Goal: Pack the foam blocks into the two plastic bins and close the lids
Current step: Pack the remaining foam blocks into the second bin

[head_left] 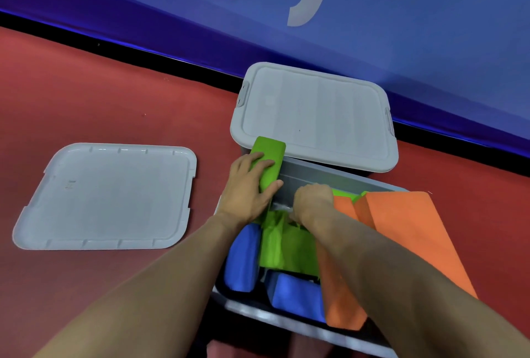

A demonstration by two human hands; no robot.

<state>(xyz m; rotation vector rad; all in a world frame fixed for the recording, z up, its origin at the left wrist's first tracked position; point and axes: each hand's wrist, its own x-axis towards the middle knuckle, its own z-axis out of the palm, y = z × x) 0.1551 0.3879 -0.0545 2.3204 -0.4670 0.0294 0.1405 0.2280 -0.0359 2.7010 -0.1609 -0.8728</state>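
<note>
Hands are working in the open bin [289,320]: left hand [249,188] is gripping a green block [268,164] at its far wall, right hand [311,203] is curling over green foam inside. Orange blocks [401,231] are sticking up, likely blocking the lid [109,197] left of the bin.

A red floor [100,99] carries everything. A loose grey lid [106,197] is laid flat on it at the left. A closed grey bin [312,117] is set by the blue wall, and an open bin [286,317] is placed just in front.
</note>
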